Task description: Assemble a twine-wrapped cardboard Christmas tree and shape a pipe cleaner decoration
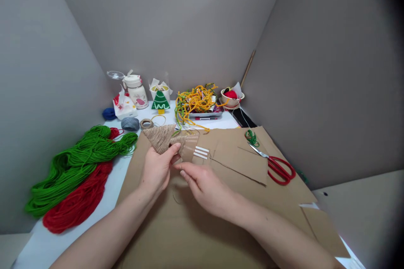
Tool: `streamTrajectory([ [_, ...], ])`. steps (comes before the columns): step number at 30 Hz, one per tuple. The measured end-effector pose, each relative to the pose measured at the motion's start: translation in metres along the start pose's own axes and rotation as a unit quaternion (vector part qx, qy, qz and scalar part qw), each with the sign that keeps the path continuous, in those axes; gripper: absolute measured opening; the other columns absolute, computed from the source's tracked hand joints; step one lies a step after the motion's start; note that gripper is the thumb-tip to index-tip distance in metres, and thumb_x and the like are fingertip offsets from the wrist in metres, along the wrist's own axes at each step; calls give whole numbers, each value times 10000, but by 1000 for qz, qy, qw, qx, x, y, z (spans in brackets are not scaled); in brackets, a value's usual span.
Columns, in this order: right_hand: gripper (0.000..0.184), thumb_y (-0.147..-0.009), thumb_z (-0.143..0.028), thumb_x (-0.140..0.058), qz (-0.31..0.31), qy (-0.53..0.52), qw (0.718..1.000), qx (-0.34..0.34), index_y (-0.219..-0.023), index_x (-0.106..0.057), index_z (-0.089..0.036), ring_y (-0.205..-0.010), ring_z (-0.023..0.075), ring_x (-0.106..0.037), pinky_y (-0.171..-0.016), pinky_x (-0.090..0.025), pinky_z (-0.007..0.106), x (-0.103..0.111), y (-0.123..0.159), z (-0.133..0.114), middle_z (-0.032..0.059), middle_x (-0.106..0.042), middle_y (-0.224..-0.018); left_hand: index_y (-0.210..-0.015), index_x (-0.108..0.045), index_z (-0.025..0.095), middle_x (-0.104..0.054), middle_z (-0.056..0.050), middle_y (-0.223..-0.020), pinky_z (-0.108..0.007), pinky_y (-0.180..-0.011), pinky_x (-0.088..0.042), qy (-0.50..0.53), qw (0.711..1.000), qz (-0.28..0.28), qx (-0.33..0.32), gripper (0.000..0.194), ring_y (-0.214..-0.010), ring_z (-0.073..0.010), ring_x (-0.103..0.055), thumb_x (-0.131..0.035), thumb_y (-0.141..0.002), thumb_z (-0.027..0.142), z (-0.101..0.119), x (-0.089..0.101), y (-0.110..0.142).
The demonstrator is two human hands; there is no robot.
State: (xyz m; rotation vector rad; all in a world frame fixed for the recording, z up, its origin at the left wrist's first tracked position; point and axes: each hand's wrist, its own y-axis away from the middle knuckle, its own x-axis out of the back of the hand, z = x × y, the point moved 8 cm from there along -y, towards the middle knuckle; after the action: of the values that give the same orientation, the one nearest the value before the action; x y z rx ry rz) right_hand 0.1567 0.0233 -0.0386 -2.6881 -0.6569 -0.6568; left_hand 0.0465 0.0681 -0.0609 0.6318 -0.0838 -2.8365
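Observation:
My left hand point(158, 166) grips a triangular piece wound with brown twine point(160, 138), thumb across its lower edge. Close beside it, my right hand point(202, 183) is closed in a pinch, its fingertips meeting the left fingers. Whatever lies in that pinch is too small to make out. Beyond the hands, a second, partly twine-wound piece of cardboard point(188, 149) lies on the large cardboard sheet point(176, 235). White strips point(201, 152) sit at its right end. A thin loose strand point(176, 199) curves below my fingers.
Red-handled scissors point(280, 170) rest on the right beside a flat cardboard piece point(243, 162). Green yarn point(82, 155) and red yarn point(78, 201) lie left. At the back stand a white bottle point(137, 92), a green felt tree point(160, 101) and a tray point(205, 114) of tangled yarn.

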Motion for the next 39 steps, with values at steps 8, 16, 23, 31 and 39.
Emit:
streamTrajectory([
  [8, 252, -912, -222, -359, -41, 85, 996, 1, -998, -596, -203, -743, 157, -592, -660, -387, 242, 1, 3, -5, 60, -663, -852, -826, -627, 128, -634, 18, -665, -205, -524, -430, -18, 999, -19, 44, 293, -545, -94, -543, -761, -581, 213, -14, -4, 3],
  [16, 230, -912, -265, -387, 3, 158, 986, -41, -834, -595, -204, -650, 137, -547, -594, -340, 237, 32, 4, -5, 37, -634, -754, -920, -638, 131, -690, -59, -891, -263, -660, -502, -33, 997, -23, 59, 377, -759, -166, -632, -767, -581, 233, -16, -1, 0],
  [23, 257, -909, -276, -405, 12, 214, 975, -55, -742, -584, -197, -593, 114, -504, -565, -285, 230, 50, 6, 2, 12, -621, -686, -1000, -649, 151, -694, -76, -968, -285, -729, -525, -17, 998, -33, 49, 451, -819, -178, -651, -769, -569, 209, -9, -3, -3],
  [31, 243, -896, -264, -429, 35, 222, 973, -52, -788, -638, -202, -574, 107, -509, -553, -288, 231, 66, 4, 7, 11, -652, -699, -992, -643, 121, -683, -121, -1001, -347, -754, -525, -57, 992, -76, 84, 417, -852, -222, -652, -750, -608, 245, -18, -5, -2],
  [39, 165, -850, -284, -523, 106, 212, 971, -20, -796, -650, -192, -696, 136, -543, -633, -355, 249, 98, 0, 10, 29, -647, -766, -930, -647, 125, -692, -97, -945, -274, -678, -516, -97, 985, -85, 116, 377, -771, -181, -649, -766, -589, 230, -20, -9, 4],
])
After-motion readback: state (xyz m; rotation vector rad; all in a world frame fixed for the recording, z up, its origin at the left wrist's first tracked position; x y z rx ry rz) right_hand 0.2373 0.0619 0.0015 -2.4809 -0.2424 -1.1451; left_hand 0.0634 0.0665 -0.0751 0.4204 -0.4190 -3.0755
